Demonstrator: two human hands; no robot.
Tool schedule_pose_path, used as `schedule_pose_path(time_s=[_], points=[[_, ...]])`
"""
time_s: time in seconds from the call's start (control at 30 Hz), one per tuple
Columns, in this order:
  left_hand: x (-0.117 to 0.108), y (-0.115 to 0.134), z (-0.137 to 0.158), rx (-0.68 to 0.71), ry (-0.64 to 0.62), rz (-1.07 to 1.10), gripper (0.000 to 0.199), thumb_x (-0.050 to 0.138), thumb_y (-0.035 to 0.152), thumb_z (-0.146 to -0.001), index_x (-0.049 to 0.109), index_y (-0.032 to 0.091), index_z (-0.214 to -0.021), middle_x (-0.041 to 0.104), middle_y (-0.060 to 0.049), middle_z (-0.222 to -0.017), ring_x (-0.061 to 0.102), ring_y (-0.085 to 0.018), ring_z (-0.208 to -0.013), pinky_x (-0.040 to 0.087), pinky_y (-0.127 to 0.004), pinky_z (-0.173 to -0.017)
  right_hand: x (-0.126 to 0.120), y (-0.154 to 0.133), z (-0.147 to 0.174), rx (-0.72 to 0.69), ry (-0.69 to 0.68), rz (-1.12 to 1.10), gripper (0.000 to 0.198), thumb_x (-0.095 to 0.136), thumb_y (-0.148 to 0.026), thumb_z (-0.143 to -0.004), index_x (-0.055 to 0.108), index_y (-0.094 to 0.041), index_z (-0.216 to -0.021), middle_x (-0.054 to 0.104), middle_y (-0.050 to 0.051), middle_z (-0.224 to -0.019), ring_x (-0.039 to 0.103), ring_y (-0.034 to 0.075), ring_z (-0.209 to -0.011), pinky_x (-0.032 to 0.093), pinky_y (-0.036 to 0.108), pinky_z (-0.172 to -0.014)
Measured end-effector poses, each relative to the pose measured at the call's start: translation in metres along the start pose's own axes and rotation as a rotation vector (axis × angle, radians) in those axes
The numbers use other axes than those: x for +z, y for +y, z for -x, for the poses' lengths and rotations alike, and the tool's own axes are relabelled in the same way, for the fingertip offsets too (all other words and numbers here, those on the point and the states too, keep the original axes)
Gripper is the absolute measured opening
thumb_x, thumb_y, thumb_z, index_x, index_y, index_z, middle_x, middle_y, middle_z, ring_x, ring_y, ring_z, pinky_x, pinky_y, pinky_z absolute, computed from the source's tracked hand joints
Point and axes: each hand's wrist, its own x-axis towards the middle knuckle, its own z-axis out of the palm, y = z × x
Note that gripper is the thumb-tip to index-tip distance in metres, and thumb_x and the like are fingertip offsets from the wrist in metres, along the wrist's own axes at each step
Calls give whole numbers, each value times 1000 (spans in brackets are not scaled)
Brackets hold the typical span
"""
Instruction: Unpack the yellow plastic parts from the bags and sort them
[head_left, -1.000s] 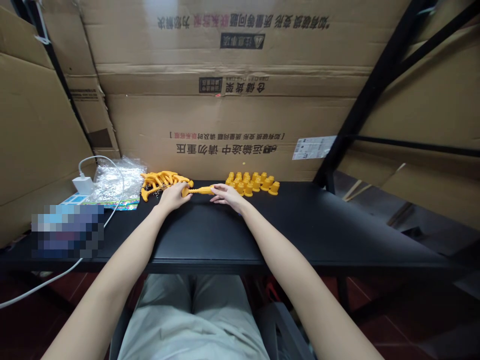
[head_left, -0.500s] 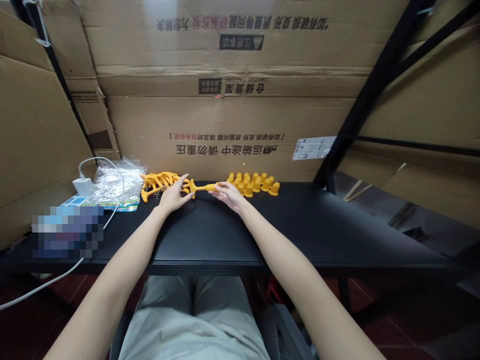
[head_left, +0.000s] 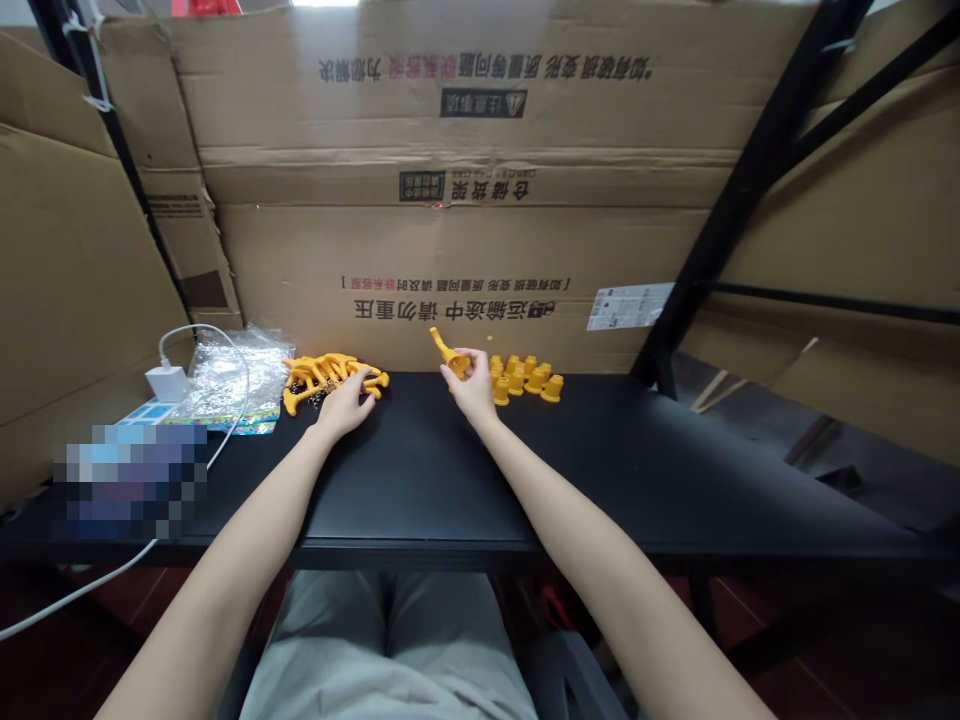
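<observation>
My right hand [head_left: 474,388] holds a yellow piece [head_left: 450,356] between thumb and fingers, raised above the back of the table. It has a flared, cup-like end facing me and a thin stem tilted up to the left. My left hand [head_left: 343,406] is at the right side of a pile of yellow curved pieces [head_left: 319,370], thumb and fingers apart. Small metal chains [head_left: 316,396] lie among these pieces. Just right of my right hand, several yellow cup-shaped pieces [head_left: 538,378] stand in rows, partly hidden by the hand.
Cardboard [head_left: 465,240] walls the back of the black table [head_left: 420,490]. At the left are crinkled clear plastic bags [head_left: 238,375], a white charger [head_left: 168,382] with its cable [head_left: 105,578], and a blurred-out item [head_left: 131,480]. A black metal post [head_left: 731,220] rises at the right.
The yellow piece, stretched level between both hands before, is now in my right hand alone, lifted and tilted. My left hand has come off it and is by the pile. The view has shifted slightly.
</observation>
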Motion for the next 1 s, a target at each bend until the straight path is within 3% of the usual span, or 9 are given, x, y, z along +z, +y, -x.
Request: schedule_pose_path(time_s=[0.17,0.3,0.57,0.8,0.9,1.0], points=[[1,-1,0,24,-16,12,46,53,26,-84,50,24,-129,66,-6,-115,63,-19,-103,50,-32,-88,9,11,-1,-230,-384,523,28,50,-16,-83,49,-19,-110,61,13,-119,57,24,-112,25,53,-111],[2,-2,-1,16,-32,-7,44,53,28,-84,52,24,-128,67,-5,-108,64,-19,-98,50,-31,-87,13,22,0,-237,-562,826,36,38,-5,-85,53,-17,-115,65,12,-114,62,22,-102,11,55,-115],[5,-4,-2,14,-48,-34,41,53,29,-83,57,21,-124,69,-4,-98,64,-19,-95,49,-30,-88,10,28,6,-221,-483,1044,37,39,-8,-88,61,-19,-116,64,17,-119,57,31,-114,0,66,-111],[8,-8,-3,28,-55,-44,34,51,28,-83,63,20,-114,70,-5,-101,64,-19,-93,50,-30,-86,4,29,6,-212,-462,985,46,47,-26,-91,49,-24,-136,39,14,-149,26,33,-142,-1,71,-108],[10,-11,-5,69,-36,-55,28,49,28,-84,67,20,-104,69,-7,-100,62,-19,-96,49,-31,-89,-6,24,-1,-237,-323,919,50,39,-30,-94,40,-25,-143,34,11,-153,21,31,-144,-1,72,-107],[11,-13,-6,103,-11,-61,26,48,28,-84,68,19,-99,67,-7,-97,61,-20,-99,48,-33,-92,-25,23,-12,-168,-61,861,52,31,-30,-94,35,-22,-145,30,13,-154,20,29,-144,1,71,-108]])
